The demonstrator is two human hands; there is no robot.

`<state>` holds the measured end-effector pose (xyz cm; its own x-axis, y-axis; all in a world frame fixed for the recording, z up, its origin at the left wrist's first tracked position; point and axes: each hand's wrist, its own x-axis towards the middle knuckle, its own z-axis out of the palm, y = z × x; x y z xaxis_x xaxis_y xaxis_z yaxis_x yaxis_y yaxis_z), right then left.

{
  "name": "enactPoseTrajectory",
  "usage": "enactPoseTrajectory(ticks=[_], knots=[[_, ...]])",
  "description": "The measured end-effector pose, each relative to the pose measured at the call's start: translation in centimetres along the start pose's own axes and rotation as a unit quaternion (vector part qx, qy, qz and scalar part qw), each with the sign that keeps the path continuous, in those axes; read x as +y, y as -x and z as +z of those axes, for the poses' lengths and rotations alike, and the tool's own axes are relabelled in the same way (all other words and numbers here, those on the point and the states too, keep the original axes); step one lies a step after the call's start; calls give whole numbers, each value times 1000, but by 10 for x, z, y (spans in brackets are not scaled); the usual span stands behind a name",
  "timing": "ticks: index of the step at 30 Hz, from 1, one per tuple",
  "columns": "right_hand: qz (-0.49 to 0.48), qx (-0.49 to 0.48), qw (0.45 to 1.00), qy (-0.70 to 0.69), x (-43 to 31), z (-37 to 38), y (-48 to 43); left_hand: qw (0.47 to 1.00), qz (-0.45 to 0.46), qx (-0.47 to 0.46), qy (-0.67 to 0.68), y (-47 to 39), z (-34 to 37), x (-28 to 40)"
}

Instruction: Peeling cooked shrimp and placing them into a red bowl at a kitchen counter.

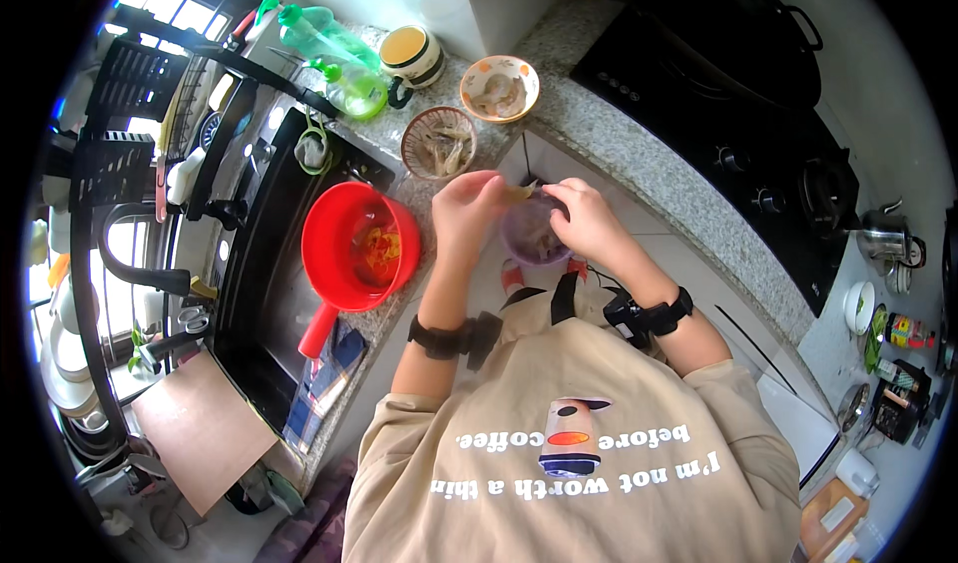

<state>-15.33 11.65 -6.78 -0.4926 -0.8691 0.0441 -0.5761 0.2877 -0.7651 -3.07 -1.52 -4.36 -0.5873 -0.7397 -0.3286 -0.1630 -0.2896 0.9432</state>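
Note:
My left hand [468, 202] pinches a small shrimp [522, 191] at its fingertips, and my right hand [580, 207] has its fingers beside the shrimp's other end; whether they touch it is unclear. Below both hands is a translucent purple container [537, 252] with greyish scraps inside. Unpeeled-looking shrimp lie in a red-patterned bowl [408, 151] at the counter's corner. Behind it, a bowl with orange decoration [486, 62] holds pale shrimp pieces. A red long-handled plastic dipper [322, 237], with orange-red matter inside, rests by the sink's edge.
The black sink [258, 293] lies left, with a faucet [153, 277] and dish racks beyond it. Green spray bottles [355, 91] and a mug [423, 58] stand at the back. A wok [726, 31] sits on the black stove [793, 241] at the right. A cutting board [206, 432] is lower left.

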Motion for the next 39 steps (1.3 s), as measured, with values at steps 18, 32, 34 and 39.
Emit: enactPoseTrajectory(ticks=[18,32,34,39], knots=[[-61,106,981,-152,-45,-18,-8,987,60,-146,36,11,10,13],[-77,108,985,-106,-61,-36,-12,976,177,-100,-82,16,14,20],[-45,98,984,-142,-53,-33,-13,967,195,-120,-109,19,16,25],[86,21,942,-323,-55,-38,-15,943,281,-117,-133,13,14,21]])
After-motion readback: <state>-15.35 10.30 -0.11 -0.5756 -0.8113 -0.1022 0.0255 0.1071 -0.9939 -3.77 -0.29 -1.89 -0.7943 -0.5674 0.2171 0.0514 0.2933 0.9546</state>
